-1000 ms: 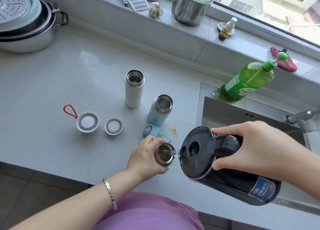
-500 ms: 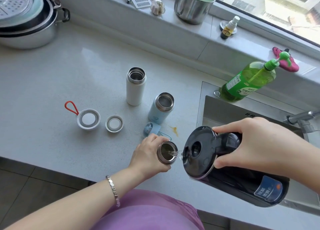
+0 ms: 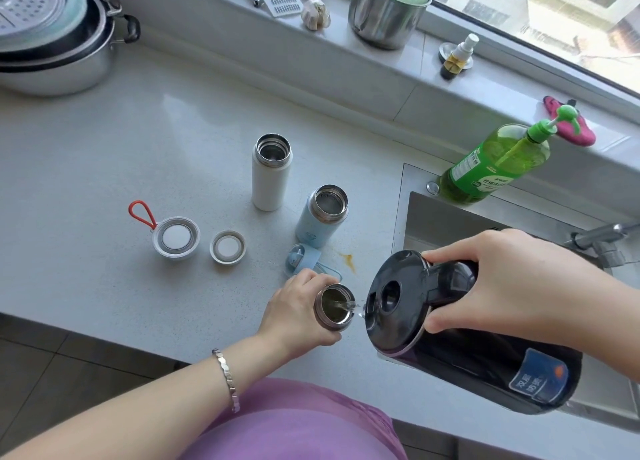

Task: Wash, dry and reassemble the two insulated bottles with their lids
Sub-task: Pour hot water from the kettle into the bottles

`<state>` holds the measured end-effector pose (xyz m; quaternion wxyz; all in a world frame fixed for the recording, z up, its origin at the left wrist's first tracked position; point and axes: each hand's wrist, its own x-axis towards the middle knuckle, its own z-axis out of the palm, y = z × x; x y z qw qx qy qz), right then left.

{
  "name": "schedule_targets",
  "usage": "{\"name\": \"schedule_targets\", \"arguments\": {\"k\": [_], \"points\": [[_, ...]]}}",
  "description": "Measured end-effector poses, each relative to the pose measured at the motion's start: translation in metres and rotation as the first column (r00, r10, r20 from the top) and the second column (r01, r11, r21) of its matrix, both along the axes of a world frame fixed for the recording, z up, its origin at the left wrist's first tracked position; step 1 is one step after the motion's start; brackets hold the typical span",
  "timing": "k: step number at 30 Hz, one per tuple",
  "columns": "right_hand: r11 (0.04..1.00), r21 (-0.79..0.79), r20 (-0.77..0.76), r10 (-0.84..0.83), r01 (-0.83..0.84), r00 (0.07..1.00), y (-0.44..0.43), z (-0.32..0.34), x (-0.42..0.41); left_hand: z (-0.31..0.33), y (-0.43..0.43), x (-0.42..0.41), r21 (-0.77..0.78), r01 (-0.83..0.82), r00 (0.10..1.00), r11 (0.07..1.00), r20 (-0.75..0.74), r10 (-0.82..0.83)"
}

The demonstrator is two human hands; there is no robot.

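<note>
A white insulated bottle [image 3: 271, 174] and a light blue insulated bottle [image 3: 321, 217] stand open on the grey counter. Left of them lie a white lid with a red loop [image 3: 176, 239] and a smaller white ring lid [image 3: 227, 247]. A light blue lid [image 3: 300, 258] lies in front of the blue bottle. My left hand [image 3: 296, 312] grips a small steel container [image 3: 334, 308] near the counter's front edge. My right hand [image 3: 498, 283] holds a tilted black kettle [image 3: 443, 331] by its handle, and water runs from its spout into the container.
A steel sink [image 3: 446, 224] sits at the right with a tap [image 3: 602, 238] and a green soap dispenser [image 3: 495, 165]. Stacked pots [image 3: 52, 40] stand at the far left. The sill holds a steel mug [image 3: 384, 12], a grater, garlic and a small spray bottle. An orange stain [image 3: 349, 260] marks the counter.
The kettle keeps pouring into the steel container. The view has shifted slightly; both hands stay in about the same place.
</note>
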<state>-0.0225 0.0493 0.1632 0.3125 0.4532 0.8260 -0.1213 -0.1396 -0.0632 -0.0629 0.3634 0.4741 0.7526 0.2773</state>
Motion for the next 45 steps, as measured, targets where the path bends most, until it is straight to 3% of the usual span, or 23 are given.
{"name": "schedule_targets", "arguments": {"k": [35,40,45], "points": [[0.995,0.034,-0.022,0.091,-0.090,0.996,0.002,-0.007,-0.012,0.001,0.000,0.004,0.049,0.034,0.999,0.998,0.020,-0.035],[0.999,-0.027,-0.209,0.014,-0.020,0.978,0.007,-0.019,0.011,0.003,-0.004,-0.003,0.063,-0.032,0.995,0.997,0.100,0.026],[0.978,-0.200,-0.566,-0.161,0.055,0.809,0.006,-0.047,0.054,0.006,-0.010,-0.016,0.078,-0.105,0.988,0.991,0.126,0.094]]}}
